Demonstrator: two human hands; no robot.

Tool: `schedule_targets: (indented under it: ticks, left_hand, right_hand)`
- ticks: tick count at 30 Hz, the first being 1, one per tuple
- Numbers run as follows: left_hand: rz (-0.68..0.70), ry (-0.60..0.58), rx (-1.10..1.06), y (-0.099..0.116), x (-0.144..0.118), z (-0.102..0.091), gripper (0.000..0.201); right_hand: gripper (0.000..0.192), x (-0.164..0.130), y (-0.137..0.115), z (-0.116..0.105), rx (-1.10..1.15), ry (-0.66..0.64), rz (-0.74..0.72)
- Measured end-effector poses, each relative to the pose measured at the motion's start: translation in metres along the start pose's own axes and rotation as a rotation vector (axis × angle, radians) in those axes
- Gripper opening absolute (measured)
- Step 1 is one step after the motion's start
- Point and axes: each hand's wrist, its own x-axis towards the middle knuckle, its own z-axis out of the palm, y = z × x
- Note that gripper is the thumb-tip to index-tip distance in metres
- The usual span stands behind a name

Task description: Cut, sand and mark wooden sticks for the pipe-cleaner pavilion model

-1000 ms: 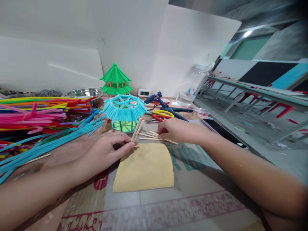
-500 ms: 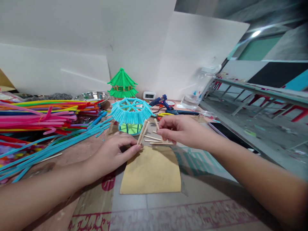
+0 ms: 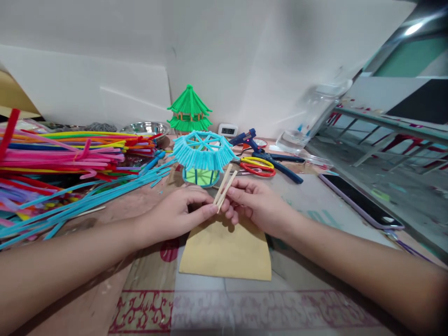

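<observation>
Thin pale wooden sticks (image 3: 224, 187) stand slanted between my two hands, over the far edge of a tan board (image 3: 226, 256). My left hand (image 3: 180, 210) pinches their lower ends between thumb and fingers. From the other side, my right hand (image 3: 257, 205) closes on the same sticks, thumb and index finger against them. Its lower fingers curl beneath, close to the left fingertips. Just behind the hands stands a small round pavilion model (image 3: 205, 151) with a light-blue fuzzy roof and a green and blue base.
A green tiered model (image 3: 189, 112) and a small digital clock (image 3: 228, 129) stand at the back. Scissors (image 3: 257, 166), a blue glue gun (image 3: 249, 138) and a phone (image 3: 360, 198) lie to the right. Bundled pipe cleaners (image 3: 63, 161) cover the left side. A clear jug (image 3: 297, 135) stands back right.
My right hand has moved left and in to the sticks at my left hand, now touching them. The view has shifted, showing more of the scissors and phone.
</observation>
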Motion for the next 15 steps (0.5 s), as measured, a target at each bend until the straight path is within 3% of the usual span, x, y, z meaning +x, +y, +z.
schedule_targets:
  ticks: [15]
  left_hand:
    - [-0.174,-0.062,-0.210,0.0010,0.0009,-0.0007,0.030]
  right_hand:
    - [0.026,0.0035,0.0029,-0.0008,0.083,-0.017,0.058]
